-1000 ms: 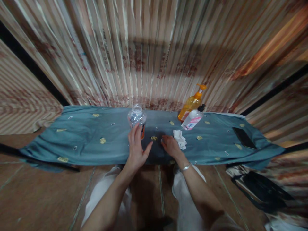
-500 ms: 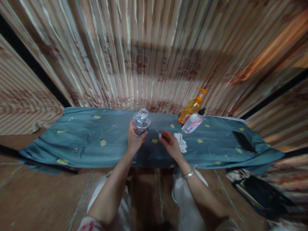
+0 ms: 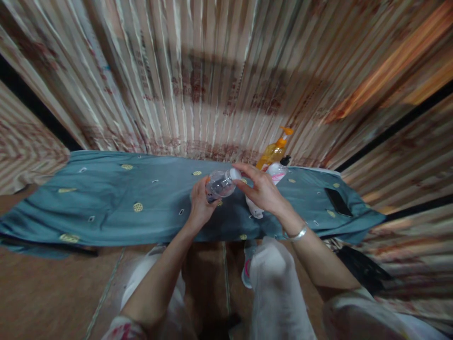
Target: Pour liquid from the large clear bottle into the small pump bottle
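My left hand (image 3: 201, 204) is wrapped round a clear plastic bottle (image 3: 220, 184), which leans to the right over the table. On the bottle's mouth sits a white cap (image 3: 235, 174). The fingers of my right hand (image 3: 261, 186) are closed about that cap, thumb below and fingertips above. Partly behind my right hand lies a crumpled white cloth (image 3: 255, 208). A clear pump bottle with a pink label (image 3: 277, 173) and an orange pump bottle (image 3: 272, 155) stand just beyond the same hand, their lower parts hidden.
A teal patterned cloth (image 3: 113, 189) covers the narrow table. Towards its right end lies a black phone (image 3: 338, 202). Striped curtains (image 3: 212, 85) hang behind, with dark poles (image 3: 396, 125) at the sides. A black bag (image 3: 364, 269) rests on the floor at right.
My right hand has brought the white cap up onto the bottle's mouth, which was uncovered before. The bottle has tipped from nearly upright to the right. The view has shifted slightly right.
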Demonstrator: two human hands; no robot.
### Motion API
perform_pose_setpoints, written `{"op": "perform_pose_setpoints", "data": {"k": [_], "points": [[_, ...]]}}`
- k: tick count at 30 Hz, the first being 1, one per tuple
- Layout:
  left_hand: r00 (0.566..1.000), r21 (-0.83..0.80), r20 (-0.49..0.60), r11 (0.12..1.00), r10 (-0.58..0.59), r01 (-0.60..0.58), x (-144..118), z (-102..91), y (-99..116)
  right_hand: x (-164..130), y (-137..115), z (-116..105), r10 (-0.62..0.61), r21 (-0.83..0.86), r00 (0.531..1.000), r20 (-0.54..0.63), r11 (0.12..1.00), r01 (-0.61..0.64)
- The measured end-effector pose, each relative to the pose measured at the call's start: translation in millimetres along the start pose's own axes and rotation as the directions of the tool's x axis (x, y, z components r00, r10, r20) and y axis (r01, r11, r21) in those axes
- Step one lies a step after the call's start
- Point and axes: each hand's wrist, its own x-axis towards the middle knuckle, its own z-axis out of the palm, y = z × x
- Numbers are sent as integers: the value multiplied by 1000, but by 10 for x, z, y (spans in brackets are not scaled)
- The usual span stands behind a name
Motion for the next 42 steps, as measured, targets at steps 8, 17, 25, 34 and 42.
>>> {"op": "perform_pose_setpoints", "data": {"k": [8, 17, 25, 34, 42], "points": [[997, -32, 21, 997, 77, -76, -27, 56, -15, 18, -97, -193, -108, -258, 976, 188, 954, 155], [990, 42, 48, 990, 132, -134, -31, 74, 17, 80, -312, -270, 165, -621, 944, 285, 783, 51], [985, 57, 70, 985, 161, -165, -17, 77, 36, 156, -328, -361, 238, -610, 878, 416, 789, 76], [986, 35, 69, 988, 148, -151, 11, 72, 34, 174, -351, -408, 195, -569, 889, 414, 818, 85], [990, -45, 97, 994, 104, -100, 24, 73, 57, 141, -259, -409, 159, -524, 901, 403, 847, 85]]}}
